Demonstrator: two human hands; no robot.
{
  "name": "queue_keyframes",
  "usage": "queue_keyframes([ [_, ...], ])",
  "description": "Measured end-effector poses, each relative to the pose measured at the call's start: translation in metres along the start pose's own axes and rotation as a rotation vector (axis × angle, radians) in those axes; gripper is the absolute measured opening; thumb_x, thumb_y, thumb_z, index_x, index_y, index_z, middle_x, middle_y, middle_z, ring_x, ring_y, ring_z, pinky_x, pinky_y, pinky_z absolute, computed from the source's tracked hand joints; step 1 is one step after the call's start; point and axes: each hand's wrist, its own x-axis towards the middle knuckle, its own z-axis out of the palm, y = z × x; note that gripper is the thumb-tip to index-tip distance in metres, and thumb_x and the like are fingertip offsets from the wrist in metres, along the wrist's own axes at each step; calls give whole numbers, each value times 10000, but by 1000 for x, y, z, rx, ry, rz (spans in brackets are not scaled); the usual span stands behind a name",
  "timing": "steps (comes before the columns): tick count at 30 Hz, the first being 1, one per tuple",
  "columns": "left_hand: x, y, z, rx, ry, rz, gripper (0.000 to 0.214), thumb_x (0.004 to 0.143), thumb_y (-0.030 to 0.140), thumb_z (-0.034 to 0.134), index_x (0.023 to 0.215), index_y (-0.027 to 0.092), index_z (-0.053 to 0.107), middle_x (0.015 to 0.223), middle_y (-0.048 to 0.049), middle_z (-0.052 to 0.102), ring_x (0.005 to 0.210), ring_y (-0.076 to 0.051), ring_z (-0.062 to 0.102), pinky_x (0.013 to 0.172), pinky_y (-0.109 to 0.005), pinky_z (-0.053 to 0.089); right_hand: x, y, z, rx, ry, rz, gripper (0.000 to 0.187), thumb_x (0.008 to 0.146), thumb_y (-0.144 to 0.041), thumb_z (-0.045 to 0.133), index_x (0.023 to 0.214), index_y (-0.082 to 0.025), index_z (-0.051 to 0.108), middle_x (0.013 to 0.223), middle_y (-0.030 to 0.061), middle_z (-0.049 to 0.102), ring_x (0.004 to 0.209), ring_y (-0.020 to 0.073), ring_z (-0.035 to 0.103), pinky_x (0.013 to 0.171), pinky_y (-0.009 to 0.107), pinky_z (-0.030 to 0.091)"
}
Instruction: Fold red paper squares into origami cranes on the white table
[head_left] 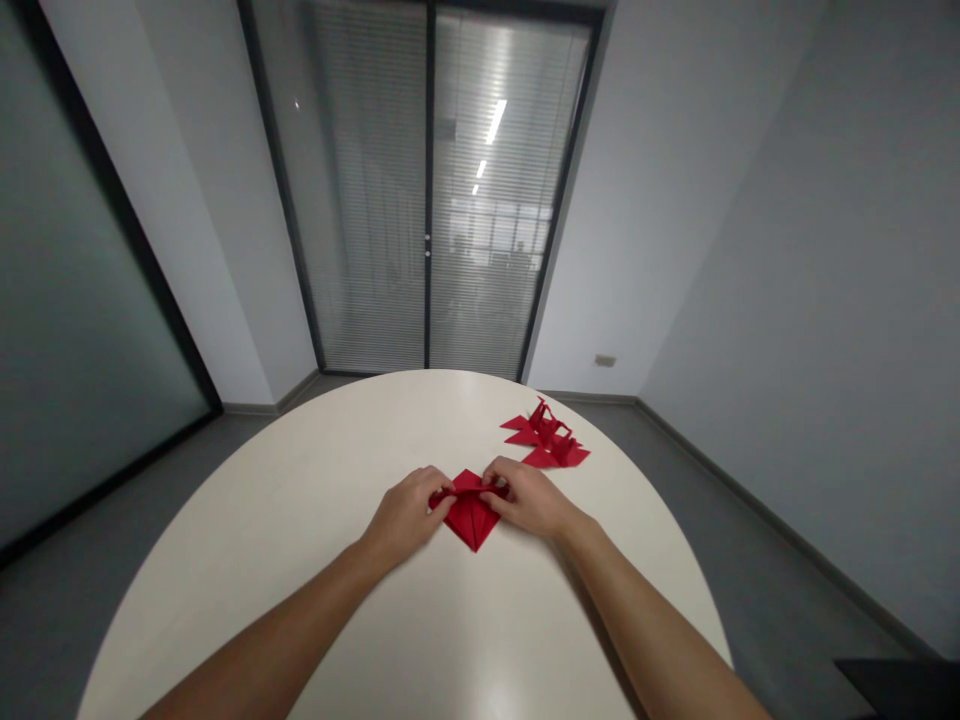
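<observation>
Lying pinched between left grip [407, 512] and right grip [529, 497], red paper [473, 525].

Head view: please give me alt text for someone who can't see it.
Left hand and right hand pinch opposite sides of a folded red paper at a curved-edged white table; red origami figures sit beyond the right hand.

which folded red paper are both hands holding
The diamond-shaped paper, pinched by the left hand and right hand; the winged pieces lie farther back, held by neither.

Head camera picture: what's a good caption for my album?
Left hand and right hand pinch folded red paper near red origami figures on a white table.
</observation>
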Motion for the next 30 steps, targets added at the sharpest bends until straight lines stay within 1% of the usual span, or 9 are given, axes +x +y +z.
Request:
queue_keyframes([
  [5, 0, 4, 1, 19, 72, -19, 94, 911, 208, 545, 936, 221, 635, 928, -19, 669, 849, -182, 613, 746, -300, 460, 3, -8, 3, -101, 46, 27, 58, 924, -238, 585, 940, -188, 611, 892, 36, 672, 783, 161, 597, 688, 253, 398],
  [13, 2, 14, 1, 64, 164, -38, 80, 920, 211, 540, 923, 225, 619, 915, -8, 669, 834, -174, 611, 752, -291, 456, 4, -21, 1, -221, 61, 111, 187, 994, -336, 512, 888, -203, 590, 824, 30, 686, 701, 153, 582, 619, 260, 306],
  [20, 3, 13, 4, 74, 189, -79, 77, 901, 189, 553, 908, 230, 617, 912, -4, 680, 849, -178, 626, 754, -288, 453, 6, -26, 6, -266, 54, 147, 181, 993, -364, 511, 960, -207, 595, 799, 35, 705, 694, 166, 612, 608, 264, 283],
  [25, 5, 15, 4, 71, 199, -126, 74, 914, 208, 542, 939, 231, 608, 953, -8, 689, 868, -183, 636, 757, -301, 462, 6, -29, 5, -244, 70, 154, 127, 968, -333, 557, 947, -211, 586, 852, 32, 708, 721, 164, 613, 615, 259, 293],
  [28, 5, 15, 4, 74, 193, -124, 62, 909, 205, 548, 921, 228, 604, 940, -15, 683, 901, -197, 631, 784, -318, 473, 6, -30, 6, -233, 67, 142, 91, 949, -306, 582, 947, -216, 574, 868, 29, 707, 728, 164, 613, 617, 256, 295],
  [30, 5, 14, 4, 58, 190, -112, 74, 898, 187, 553, 932, 226, 606, 951, -24, 677, 934, -207, 624, 813, -332, 483, 6, -31, 7, -232, 68, 136, 97, 961, -308, 561, 937, -215, 569, 859, 32, 704, 713, 163, 607, 612, 257, 293],
])
